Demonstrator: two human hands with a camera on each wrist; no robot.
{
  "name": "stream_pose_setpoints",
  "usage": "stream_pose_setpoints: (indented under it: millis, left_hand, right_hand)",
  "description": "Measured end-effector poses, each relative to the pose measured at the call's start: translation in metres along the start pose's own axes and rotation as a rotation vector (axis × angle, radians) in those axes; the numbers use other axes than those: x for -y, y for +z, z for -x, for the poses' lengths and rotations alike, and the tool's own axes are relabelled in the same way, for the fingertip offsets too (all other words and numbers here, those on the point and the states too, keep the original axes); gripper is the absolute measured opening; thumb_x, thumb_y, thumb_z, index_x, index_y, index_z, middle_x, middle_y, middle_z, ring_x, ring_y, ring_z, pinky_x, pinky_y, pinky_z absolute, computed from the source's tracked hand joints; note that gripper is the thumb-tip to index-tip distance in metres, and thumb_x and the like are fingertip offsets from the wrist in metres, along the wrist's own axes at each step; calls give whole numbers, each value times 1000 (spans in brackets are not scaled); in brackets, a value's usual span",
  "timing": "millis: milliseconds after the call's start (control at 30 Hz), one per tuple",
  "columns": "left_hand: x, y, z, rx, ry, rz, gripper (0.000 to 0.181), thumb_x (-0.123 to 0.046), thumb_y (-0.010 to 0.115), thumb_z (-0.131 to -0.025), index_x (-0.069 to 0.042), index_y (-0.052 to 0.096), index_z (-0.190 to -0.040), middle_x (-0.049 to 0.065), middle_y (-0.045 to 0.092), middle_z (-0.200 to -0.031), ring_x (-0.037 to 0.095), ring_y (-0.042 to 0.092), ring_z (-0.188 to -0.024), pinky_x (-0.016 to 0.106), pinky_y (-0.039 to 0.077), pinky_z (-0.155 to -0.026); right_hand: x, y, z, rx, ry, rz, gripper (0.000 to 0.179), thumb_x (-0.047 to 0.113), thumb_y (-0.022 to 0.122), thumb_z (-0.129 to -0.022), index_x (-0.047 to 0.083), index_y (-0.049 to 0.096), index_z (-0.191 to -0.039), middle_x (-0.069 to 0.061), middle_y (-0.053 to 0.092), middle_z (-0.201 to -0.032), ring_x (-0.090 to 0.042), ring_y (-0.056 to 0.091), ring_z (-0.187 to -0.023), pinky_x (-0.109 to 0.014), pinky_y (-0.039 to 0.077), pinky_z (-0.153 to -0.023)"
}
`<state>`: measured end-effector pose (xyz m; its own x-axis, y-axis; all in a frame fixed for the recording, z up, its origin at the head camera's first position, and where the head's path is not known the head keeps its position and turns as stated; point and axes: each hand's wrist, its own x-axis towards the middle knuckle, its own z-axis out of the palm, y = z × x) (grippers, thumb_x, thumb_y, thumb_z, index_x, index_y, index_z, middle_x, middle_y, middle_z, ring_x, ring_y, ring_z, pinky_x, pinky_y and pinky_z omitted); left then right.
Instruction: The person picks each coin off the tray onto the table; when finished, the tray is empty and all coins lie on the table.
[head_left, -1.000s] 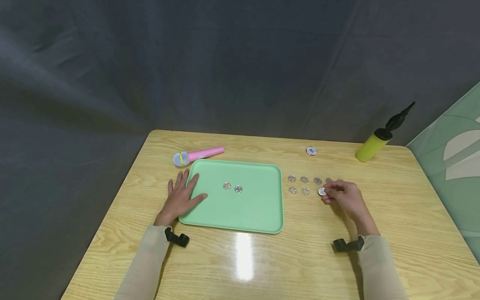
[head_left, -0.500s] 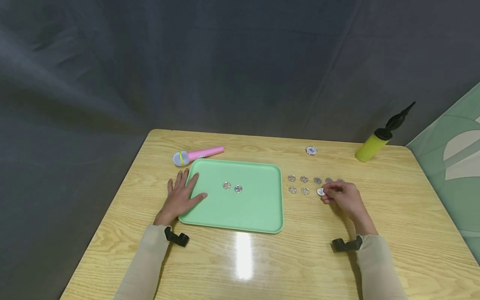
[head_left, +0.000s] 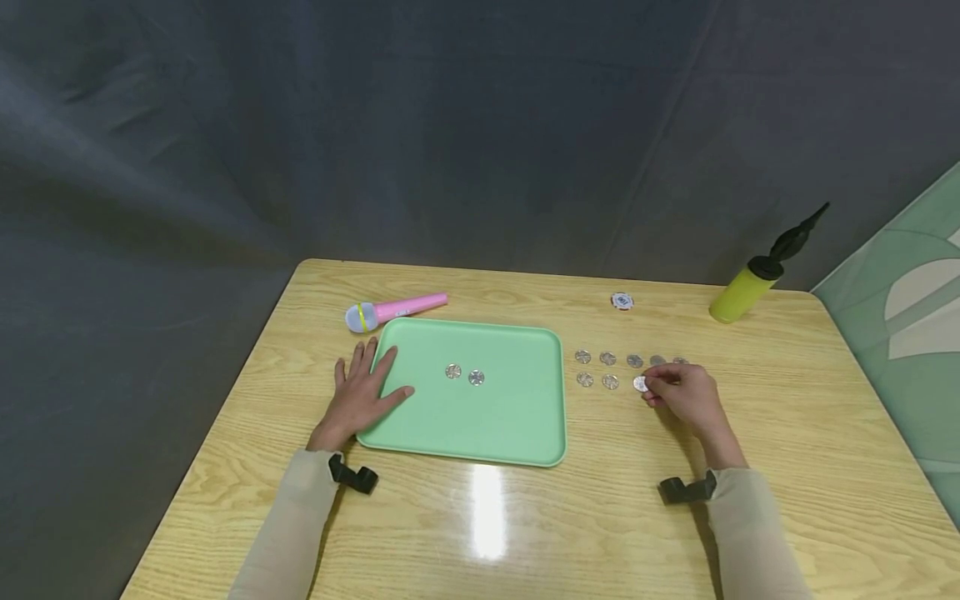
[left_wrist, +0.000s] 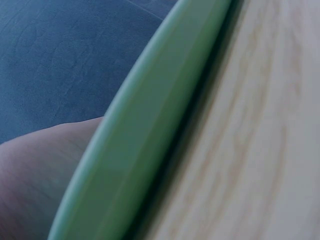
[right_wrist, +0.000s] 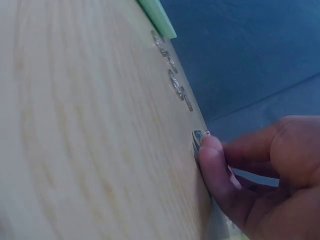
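Observation:
My right hand [head_left: 686,400] pinches a silver coin [head_left: 640,383] between thumb and fingers, low over the table right of the tray. In the right wrist view the coin [right_wrist: 197,136] shows tilted at the thumb tip, close to the wood. Spread flat, my left hand [head_left: 358,404] rests on the left rim of a mint-green tray [head_left: 510,425]. Two silver coins, one at the left [head_left: 453,371] and one beside it [head_left: 476,377], lie on the tray. Several more coins form two rows on the table; the back row's right end [head_left: 680,361] is partly behind my right hand.
A pink toy microphone [head_left: 405,309] lies behind the tray. At the back stands a poker chip-like disc [head_left: 622,301] lying flat, and farther right a yellow-green hand pump [head_left: 742,296] with a black top. Dark cloth [head_left: 480,150] hangs behind the table.
My right hand has shifted very slightly left with the coin in its fingers. The left hand, tray and other coins stay where they were.

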<state>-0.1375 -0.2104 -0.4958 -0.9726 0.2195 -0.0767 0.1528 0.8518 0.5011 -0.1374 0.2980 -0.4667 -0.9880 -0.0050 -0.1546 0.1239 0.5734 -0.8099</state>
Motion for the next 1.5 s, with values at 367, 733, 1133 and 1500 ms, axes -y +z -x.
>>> stream_pose_setpoints:
  millis: [367,733,1133,1500]
  left_hand:
    - [1,-1,0,0,-3,1,83,-53,56,-97,-12,23,-161,24,2,-169,46,-3,-156,70,-6,-119]
    - [-1,-2,0,4,-6,4,83,-55,55,-97,-13,22,-161,22,1,-169,45,-4,-157,70,-6,-119]
    - [-2,-3,1,-3,-1,9,83,-53,55,-97,-11,23,-160,25,2,-168,47,-4,-156,71,-7,-119]
    - [-2,-2,0,10,-12,5,84,-54,55,-97,-13,21,-161,23,-1,-169,45,-6,-157,70,-7,-120]
  right_hand:
    - [10,6,3,-52,-12,157,20,0,57,-97,-15,68,-105,-28,72,-94,-4,67,-69,-15,57,-60]
    - [10,8,3,-73,-26,197,18,-2,57,-96,-15,68,-103,-30,72,-92,-11,70,-70,-15,56,-57]
    - [11,4,4,-97,-59,191,21,2,58,-97,-15,68,-104,-33,71,-98,-19,74,-71,-18,58,-58]
    - [28,3,3,-96,-86,165,22,6,59,-97,-11,69,-109,-31,71,-102,-11,72,-70,-24,60,-60]
